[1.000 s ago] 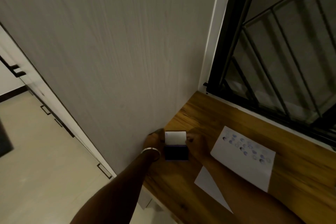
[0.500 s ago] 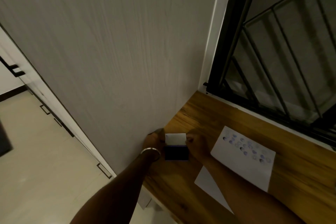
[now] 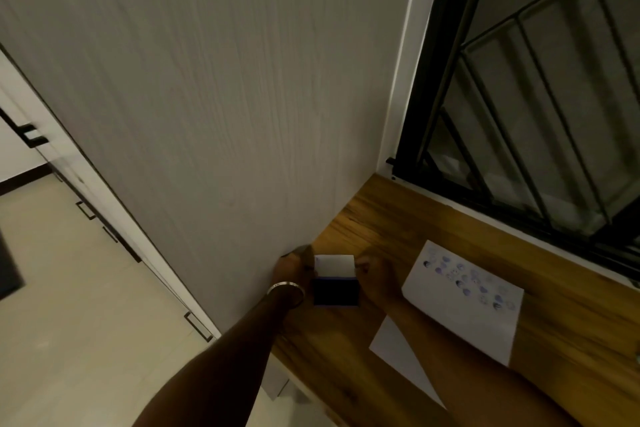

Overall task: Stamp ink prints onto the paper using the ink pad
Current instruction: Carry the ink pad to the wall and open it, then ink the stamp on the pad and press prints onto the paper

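A small ink pad (image 3: 335, 292) with a dark inked face and a raised white lid (image 3: 334, 266) sits on the wooden desk (image 3: 398, 218) against the wall. My left hand (image 3: 294, 269), with a metal bangle at the wrist, grips the lid's left edge. My right hand (image 3: 379, 276) pinches the lid's right edge. A white paper (image 3: 464, 315) with several blue round prints lies to the right of my right hand.
A second blank sheet (image 3: 394, 350) lies under my right forearm. A pale wall panel (image 3: 207, 114) rises at the desk's left end. A black window grille (image 3: 536, 97) runs along the desk's far side. Cabinet doors and floor lie to the left.
The white lid has tilted lower toward the pad across the frames. Both hands stay on its edges.
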Tool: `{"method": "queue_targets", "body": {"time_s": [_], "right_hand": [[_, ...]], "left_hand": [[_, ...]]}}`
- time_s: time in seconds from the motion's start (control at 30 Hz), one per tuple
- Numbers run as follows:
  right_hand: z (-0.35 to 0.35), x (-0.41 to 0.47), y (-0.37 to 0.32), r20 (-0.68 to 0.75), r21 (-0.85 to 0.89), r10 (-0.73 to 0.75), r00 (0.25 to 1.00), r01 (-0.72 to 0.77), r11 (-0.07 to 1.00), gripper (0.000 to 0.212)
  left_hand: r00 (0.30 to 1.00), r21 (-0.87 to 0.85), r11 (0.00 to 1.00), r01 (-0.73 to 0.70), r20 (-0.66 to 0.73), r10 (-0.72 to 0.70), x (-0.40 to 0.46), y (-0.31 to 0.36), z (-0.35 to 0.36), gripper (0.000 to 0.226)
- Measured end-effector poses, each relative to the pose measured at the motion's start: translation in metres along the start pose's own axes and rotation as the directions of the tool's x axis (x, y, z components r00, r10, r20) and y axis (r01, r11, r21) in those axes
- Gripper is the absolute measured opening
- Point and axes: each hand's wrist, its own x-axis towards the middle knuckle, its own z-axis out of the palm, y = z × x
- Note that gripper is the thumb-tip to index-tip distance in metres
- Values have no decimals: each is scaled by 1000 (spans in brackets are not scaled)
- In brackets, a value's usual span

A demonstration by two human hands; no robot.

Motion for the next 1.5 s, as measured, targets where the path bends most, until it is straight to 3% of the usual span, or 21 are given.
{"method": "queue_targets", "body": {"time_s": [0.13,0.33,0.47,0.6,0.83,1.0,1.1,1.3,1.5], "right_hand": [[-4,-2,0,22,-13,0,1000,0,1000,20],[-18,-7,5,8,-155,34,999,-32,987,28],[-37,-16,13,60,-262,132,989,-112,959,58],[-59,-22,30,-90,-313,133,987,-155,937,33],[-107,-52,70,-237,-301,148,960,-218,928,34],[-142,-78,100,-309,-322,204,929,-304,896,28],[-162,-97,121,-368,-315,265,891,-388,866,23],[-210,-143,162,-383,-304,462,800,-581,755,28],[-236,-184,195,-457,-352,541,706,-702,619,31]], "left_hand": [[1000,44,999,3,-6,-2,2,3,-1,33],[998,103,994,-38,61,31,10,18,2,32],[986,175,973,-147,110,129,12,36,10,34],[964,192,950,-246,147,220,16,65,22,35],[875,327,819,-471,290,387,18,125,64,30],[847,170,843,-510,271,458,10,164,100,38],[801,123,806,-579,270,534,4,188,123,42],[706,35,742,-670,340,621,-20,245,169,40],[630,-21,703,-711,425,650,-45,286,204,40]]}}
